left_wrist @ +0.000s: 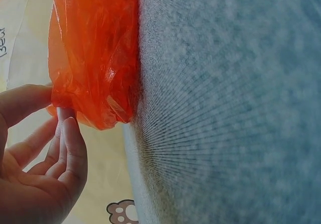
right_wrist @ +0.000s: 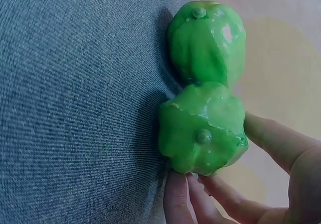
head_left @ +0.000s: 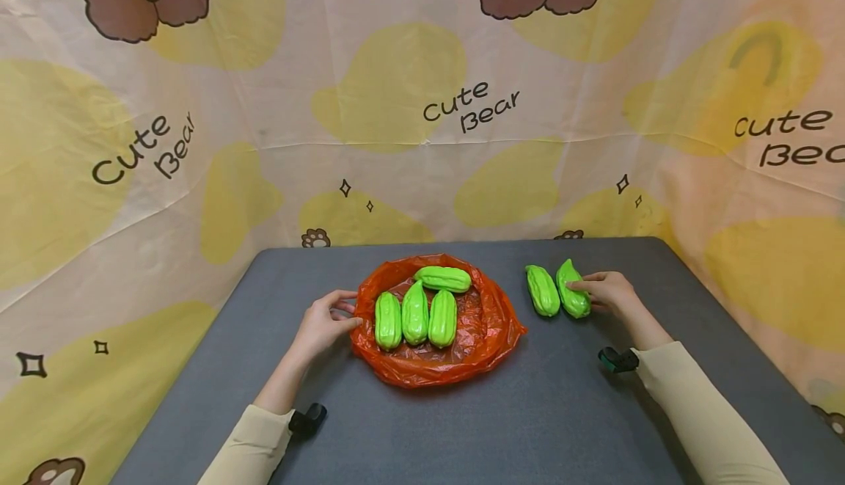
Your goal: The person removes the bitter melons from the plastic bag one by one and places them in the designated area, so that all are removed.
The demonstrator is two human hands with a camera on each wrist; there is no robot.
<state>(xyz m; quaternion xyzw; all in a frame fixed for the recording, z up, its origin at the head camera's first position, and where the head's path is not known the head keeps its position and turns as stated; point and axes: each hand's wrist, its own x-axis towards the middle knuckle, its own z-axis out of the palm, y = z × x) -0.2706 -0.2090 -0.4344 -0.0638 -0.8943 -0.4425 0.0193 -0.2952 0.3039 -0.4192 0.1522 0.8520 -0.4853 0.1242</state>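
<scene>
An open red plastic bag [head_left: 491, 356], its rim folded outward, lies on the table. Inside are several glossy, ribbed green gourds [head_left: 415, 314]: three side by side, with another gourd [head_left: 444, 279] lying crosswise behind them. My left hand [head_left: 322, 327] is at the bag's left side, thumb and fingers pinching the red film [left_wrist: 93, 58]. To the right of the bag, my right hand [head_left: 612, 294] grips a green gourd [head_left: 571, 298] from its right side. A second gourd [head_left: 543, 291] lies just left of it; the two touch in the right wrist view.
The grey tabletop [head_left: 449, 434] extends in front of the bag and to both sides. Behind it hangs a printed cloth [head_left: 422, 191] with yellow patches and bear motifs, which also runs along both sides. A dark wrist strap piece [head_left: 618, 359] sticks out near the right cuff.
</scene>
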